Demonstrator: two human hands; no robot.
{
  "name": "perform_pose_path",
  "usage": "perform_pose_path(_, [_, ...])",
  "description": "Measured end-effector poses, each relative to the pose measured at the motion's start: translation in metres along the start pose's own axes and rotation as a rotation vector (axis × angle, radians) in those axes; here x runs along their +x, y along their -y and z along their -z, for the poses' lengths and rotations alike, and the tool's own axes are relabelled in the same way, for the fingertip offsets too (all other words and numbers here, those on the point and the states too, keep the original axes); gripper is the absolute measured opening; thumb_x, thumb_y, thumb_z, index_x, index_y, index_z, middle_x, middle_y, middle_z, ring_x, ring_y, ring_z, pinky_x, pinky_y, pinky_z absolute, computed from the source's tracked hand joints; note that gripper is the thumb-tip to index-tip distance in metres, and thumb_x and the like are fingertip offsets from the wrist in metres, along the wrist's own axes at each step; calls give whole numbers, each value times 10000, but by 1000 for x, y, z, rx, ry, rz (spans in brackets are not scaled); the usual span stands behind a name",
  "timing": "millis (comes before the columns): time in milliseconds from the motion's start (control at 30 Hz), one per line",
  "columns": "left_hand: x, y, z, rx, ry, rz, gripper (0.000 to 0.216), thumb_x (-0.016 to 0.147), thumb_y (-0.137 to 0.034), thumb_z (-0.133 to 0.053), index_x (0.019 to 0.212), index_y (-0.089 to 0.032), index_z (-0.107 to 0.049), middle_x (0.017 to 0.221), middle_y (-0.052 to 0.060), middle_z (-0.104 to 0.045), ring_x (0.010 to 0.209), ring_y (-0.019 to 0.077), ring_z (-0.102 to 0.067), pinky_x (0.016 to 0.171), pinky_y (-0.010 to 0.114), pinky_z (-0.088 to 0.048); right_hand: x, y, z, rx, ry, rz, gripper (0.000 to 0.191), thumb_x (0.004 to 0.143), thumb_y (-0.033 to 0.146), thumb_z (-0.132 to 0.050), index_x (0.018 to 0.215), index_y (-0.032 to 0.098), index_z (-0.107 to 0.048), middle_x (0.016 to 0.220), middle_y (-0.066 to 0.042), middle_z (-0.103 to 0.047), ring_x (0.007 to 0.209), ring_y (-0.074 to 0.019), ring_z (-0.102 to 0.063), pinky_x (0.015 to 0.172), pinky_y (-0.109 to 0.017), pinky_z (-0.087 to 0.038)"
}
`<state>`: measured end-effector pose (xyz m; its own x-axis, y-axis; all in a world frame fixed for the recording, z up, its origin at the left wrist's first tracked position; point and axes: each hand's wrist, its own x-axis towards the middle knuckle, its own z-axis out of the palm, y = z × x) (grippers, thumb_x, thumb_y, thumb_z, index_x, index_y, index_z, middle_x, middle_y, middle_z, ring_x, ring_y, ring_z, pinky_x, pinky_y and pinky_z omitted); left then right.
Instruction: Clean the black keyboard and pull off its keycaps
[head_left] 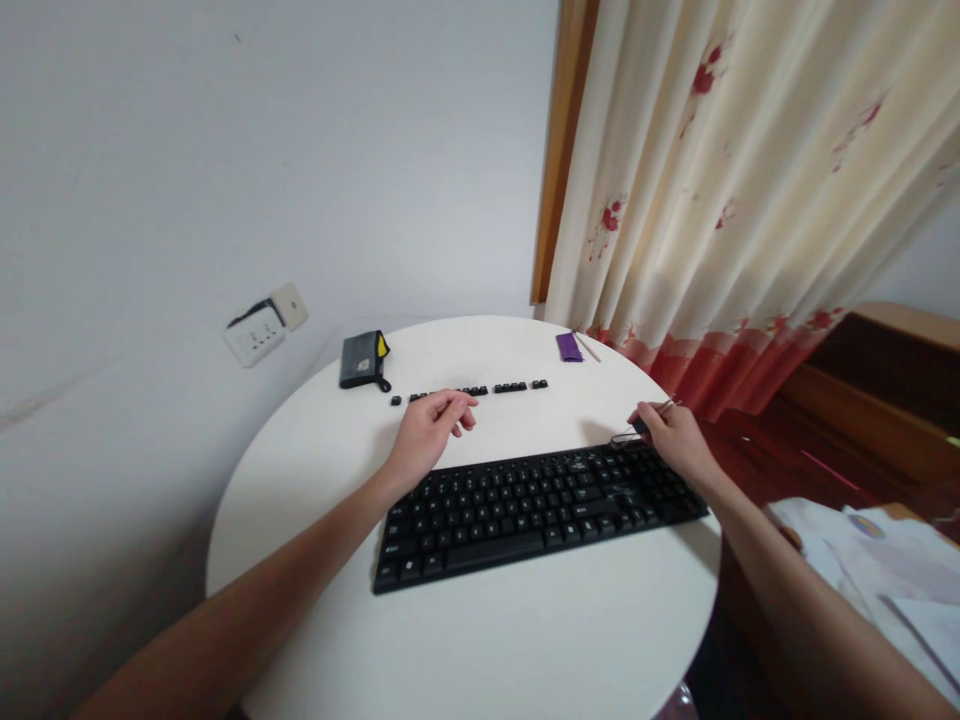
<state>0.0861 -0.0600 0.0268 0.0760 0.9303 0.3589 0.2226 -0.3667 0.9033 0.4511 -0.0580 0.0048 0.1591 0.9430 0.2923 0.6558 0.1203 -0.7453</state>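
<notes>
The black keyboard [540, 505] lies across the middle of the round white surface [480, 640]. The right hand [679, 437] grips a wire keycap puller [628, 434] over the keyboard's far right corner, fingers closed around it. The left hand [429, 432] hovers by a row of loose keycaps [480, 389] laid out beyond the keyboard, fingers loosely curled and apparently pinching something small. A dark pouch [364, 359] and a purple item [569, 347] sit at the far edge, clear of both hands.
</notes>
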Motion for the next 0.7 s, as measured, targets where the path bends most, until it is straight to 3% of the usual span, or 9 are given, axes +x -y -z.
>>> perform_pose_path(300, [0,-2,-1,-11,-11,4,277,896,-384,-566,872,-141,-698,690,41,-664,630,138,-592,570,245,-471,-7,9,-9,-55,61,34,408,912,437,-423,754,166,-684,514,-20,-588,493,-184,-547,541,-296,-376])
perform_pose_path(467, [0,-1,-1,-16,-3,10,279,899,-381,-566,883,-136,-698,696,40,-657,639,138,-586,575,245,-468,-17,21,-17,-265,65,186,372,953,385,-397,732,189,-622,700,-95,-692,681,-233,-643,663,-311,-396])
perform_pose_path(600, [1,0,-1,-20,8,6,284,900,-393,-568,894,-142,-701,704,40,-656,643,140,-584,576,247,-471,-21,25,-21,-449,99,200,352,965,388,-386,746,205,-593,727,-121,-701,682,-254,-649,647,-321,-373])
perform_pose_path(700, [1,0,0,-15,7,7,280,901,-390,-568,890,-145,-704,703,41,-660,644,140,-588,577,246,-472,-19,23,-18,-368,101,186,346,962,382,-392,717,215,-571,678,-93,-680,644,-235,-634,640,-313,-379])
